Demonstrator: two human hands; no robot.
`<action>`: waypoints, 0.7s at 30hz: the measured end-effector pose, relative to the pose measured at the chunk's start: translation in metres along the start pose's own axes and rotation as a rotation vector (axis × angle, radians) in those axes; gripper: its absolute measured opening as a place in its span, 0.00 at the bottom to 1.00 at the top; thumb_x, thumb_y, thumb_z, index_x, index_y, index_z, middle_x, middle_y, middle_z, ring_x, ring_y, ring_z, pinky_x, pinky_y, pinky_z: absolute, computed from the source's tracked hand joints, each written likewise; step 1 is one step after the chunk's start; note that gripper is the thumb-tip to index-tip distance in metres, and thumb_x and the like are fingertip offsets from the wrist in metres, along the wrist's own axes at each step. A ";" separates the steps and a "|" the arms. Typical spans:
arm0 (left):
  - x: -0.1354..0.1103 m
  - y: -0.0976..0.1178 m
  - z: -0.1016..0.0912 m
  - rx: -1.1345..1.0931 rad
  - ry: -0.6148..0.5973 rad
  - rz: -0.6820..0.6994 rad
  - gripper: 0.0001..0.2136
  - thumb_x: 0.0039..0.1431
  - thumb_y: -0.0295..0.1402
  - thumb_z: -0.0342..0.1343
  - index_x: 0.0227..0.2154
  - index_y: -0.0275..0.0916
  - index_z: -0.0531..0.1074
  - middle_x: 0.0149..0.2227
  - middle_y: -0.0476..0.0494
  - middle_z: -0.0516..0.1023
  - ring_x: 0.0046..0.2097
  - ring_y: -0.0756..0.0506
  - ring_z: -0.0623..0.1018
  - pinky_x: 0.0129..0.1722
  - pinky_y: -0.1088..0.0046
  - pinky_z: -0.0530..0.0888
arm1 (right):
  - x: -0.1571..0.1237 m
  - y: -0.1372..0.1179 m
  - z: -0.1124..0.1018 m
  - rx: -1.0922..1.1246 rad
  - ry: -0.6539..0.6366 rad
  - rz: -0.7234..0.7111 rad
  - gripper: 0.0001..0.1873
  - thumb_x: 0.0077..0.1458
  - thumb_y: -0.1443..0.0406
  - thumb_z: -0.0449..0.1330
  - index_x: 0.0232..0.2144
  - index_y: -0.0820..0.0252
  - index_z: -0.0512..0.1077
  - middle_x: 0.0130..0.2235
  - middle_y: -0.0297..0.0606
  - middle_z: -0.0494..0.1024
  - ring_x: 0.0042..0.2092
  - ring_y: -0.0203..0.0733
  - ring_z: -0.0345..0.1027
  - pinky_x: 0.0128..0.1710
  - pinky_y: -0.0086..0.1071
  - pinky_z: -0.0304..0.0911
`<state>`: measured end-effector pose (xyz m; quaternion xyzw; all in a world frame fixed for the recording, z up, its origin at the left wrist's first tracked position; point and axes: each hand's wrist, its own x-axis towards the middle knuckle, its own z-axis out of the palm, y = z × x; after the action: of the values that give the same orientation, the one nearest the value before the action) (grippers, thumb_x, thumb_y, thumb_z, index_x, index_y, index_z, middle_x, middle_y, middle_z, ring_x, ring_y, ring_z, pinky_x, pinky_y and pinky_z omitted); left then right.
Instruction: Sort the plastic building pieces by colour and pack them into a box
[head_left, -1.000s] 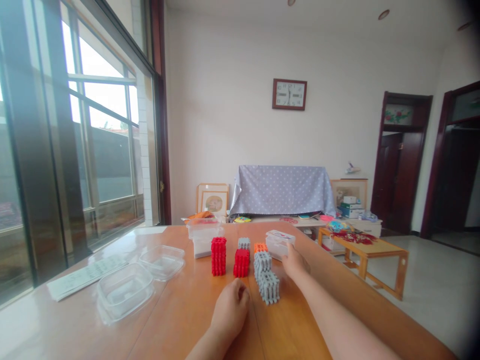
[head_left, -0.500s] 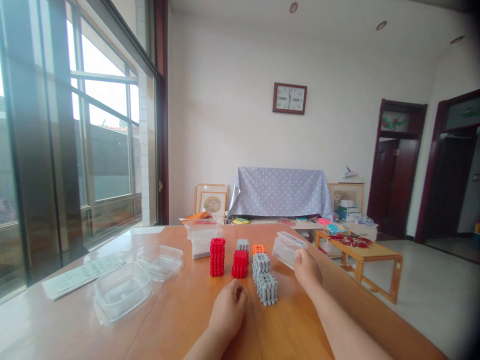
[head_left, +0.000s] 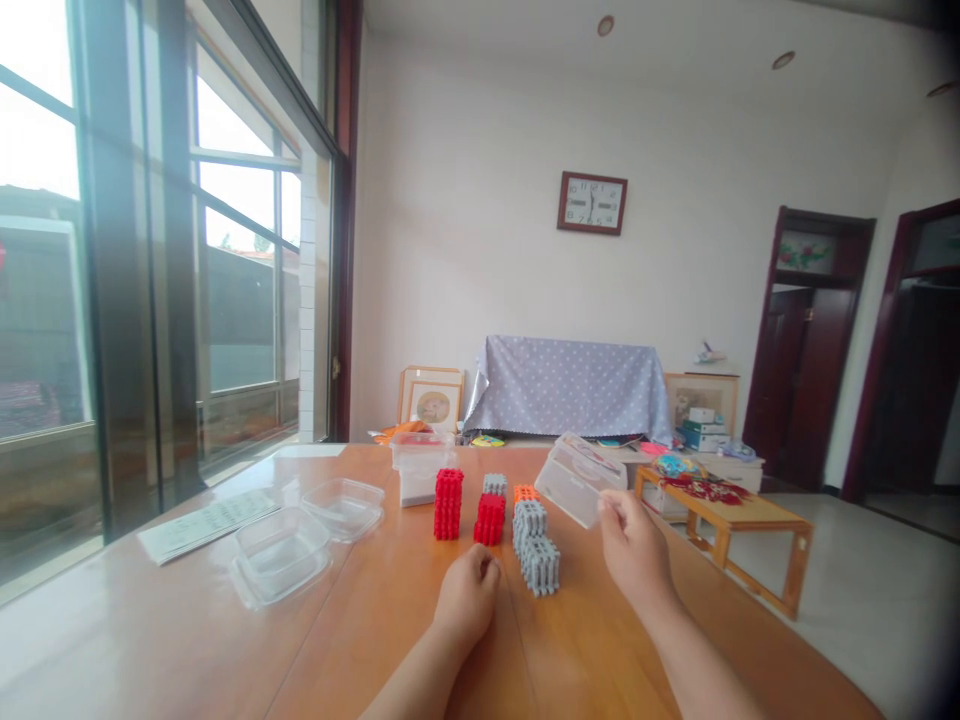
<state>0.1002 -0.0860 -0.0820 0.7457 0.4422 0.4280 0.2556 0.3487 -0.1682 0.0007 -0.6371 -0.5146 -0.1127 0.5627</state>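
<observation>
My right hand (head_left: 634,535) pinches the near corner of a clear plastic box (head_left: 579,484), which is tilted up at the table's right side. With fingers curled, my left hand (head_left: 469,592) rests on the table in front of a short red stack of plastic building blocks (head_left: 490,518); whatever it may hold is hidden. A taller red stack (head_left: 448,504) stands to the left of that one. Grey stacks (head_left: 540,565) stand between my hands, and orange blocks (head_left: 526,493) show behind them. Another grey stack (head_left: 495,485) is partly hidden behind the short red one.
On the left of the wooden table (head_left: 360,640) lie two clear plastic containers (head_left: 281,548) (head_left: 343,508) and printed sheets (head_left: 206,522). White-and-clear boxes (head_left: 420,470) stand at the back. Beyond the right edge is a low wooden table (head_left: 720,505).
My right hand has lifted and tilted the clear plastic box, so its broad face shows more. My left hand stays closed in front of the red stack. The camera view has turned slightly left.
</observation>
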 end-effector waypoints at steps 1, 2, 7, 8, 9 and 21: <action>0.000 0.000 -0.001 -0.021 0.010 -0.007 0.09 0.60 0.35 0.51 0.25 0.40 0.66 0.26 0.49 0.72 0.30 0.48 0.71 0.31 0.73 0.59 | -0.006 -0.010 -0.003 0.022 -0.029 -0.012 0.18 0.62 0.52 0.50 0.42 0.56 0.72 0.40 0.40 0.80 0.40 0.46 0.73 0.40 0.34 0.64; -0.001 -0.001 -0.001 -0.046 0.024 -0.015 0.09 0.60 0.36 0.51 0.25 0.40 0.66 0.25 0.49 0.72 0.30 0.48 0.71 0.31 0.73 0.59 | -0.012 -0.020 -0.004 0.042 -0.057 -0.024 0.18 0.62 0.52 0.50 0.42 0.56 0.72 0.40 0.40 0.80 0.41 0.45 0.73 0.40 0.34 0.64; -0.002 0.000 -0.008 -0.254 0.129 -0.118 0.09 0.58 0.37 0.53 0.24 0.40 0.68 0.25 0.48 0.72 0.31 0.47 0.71 0.32 0.73 0.62 | -0.047 -0.060 -0.004 0.123 -0.226 -0.073 0.16 0.64 0.53 0.50 0.41 0.54 0.71 0.40 0.38 0.79 0.40 0.43 0.73 0.40 0.32 0.65; -0.001 0.001 -0.011 -0.317 0.148 -0.164 0.08 0.56 0.36 0.54 0.24 0.40 0.69 0.25 0.48 0.73 0.31 0.46 0.71 0.32 0.73 0.62 | -0.053 -0.064 -0.002 0.133 -0.261 -0.077 0.16 0.64 0.53 0.50 0.41 0.54 0.71 0.40 0.37 0.79 0.40 0.43 0.73 0.39 0.32 0.65; 0.000 0.001 -0.014 -0.341 0.164 -0.190 0.07 0.54 0.35 0.55 0.24 0.39 0.69 0.26 0.47 0.74 0.31 0.46 0.72 0.32 0.73 0.63 | -0.059 -0.067 0.000 0.143 -0.293 -0.080 0.15 0.64 0.53 0.50 0.41 0.53 0.71 0.41 0.37 0.79 0.40 0.43 0.73 0.39 0.31 0.65; -0.031 -0.013 -0.111 -0.615 0.271 -0.321 0.17 0.53 0.36 0.54 0.45 0.38 0.72 0.47 0.38 0.78 0.46 0.42 0.76 0.42 0.68 0.70 | -0.111 -0.090 0.058 0.226 -0.453 -0.173 0.16 0.65 0.54 0.48 0.36 0.54 0.71 0.38 0.39 0.79 0.40 0.45 0.72 0.40 0.33 0.66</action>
<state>-0.0092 -0.1062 -0.0486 0.4918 0.4342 0.5899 0.4708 0.2029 -0.1934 -0.0454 -0.5328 -0.6892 0.0433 0.4891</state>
